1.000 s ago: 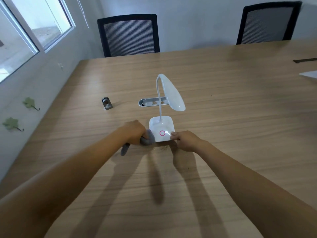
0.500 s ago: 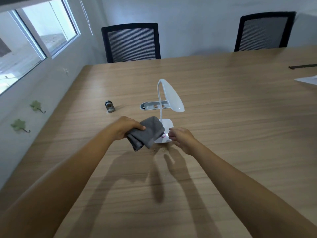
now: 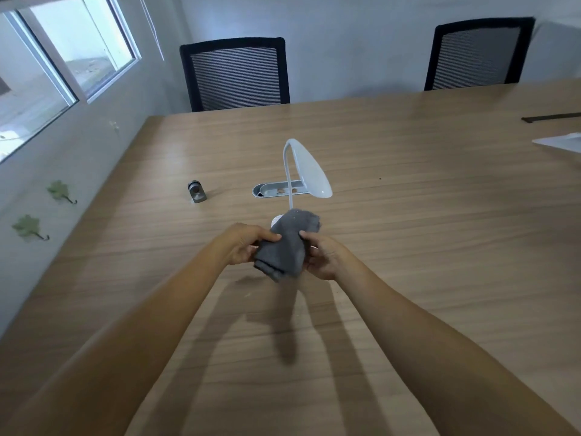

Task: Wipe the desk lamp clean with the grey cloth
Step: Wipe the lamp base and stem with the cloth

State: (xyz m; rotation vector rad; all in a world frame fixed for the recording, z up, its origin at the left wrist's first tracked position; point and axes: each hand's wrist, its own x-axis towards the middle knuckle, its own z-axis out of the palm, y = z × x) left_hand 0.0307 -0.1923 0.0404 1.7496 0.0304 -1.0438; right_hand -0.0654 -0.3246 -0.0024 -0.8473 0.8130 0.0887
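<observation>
A white desk lamp (image 3: 309,171) with a thin curved neck and an oval head stands in the middle of the wooden table (image 3: 440,247). A folded grey cloth (image 3: 287,243) is held up in front of the lamp and hides nearly all of its base. My left hand (image 3: 243,247) grips the cloth's left edge and my right hand (image 3: 323,256) grips its right edge. Both hands are above the table, just in front of the lamp.
A small metal clip-like object (image 3: 197,191) lies left of the lamp. An oval cable slot (image 3: 276,189) is set into the table behind the lamp. Two black mesh chairs (image 3: 235,73) stand at the far edge. A white object (image 3: 559,141) and a dark strip (image 3: 550,117) lie far right.
My left hand lifted the cloth from beside the lamp base. My right hand left the base and took the cloth's other edge. The view tilted up a little.
</observation>
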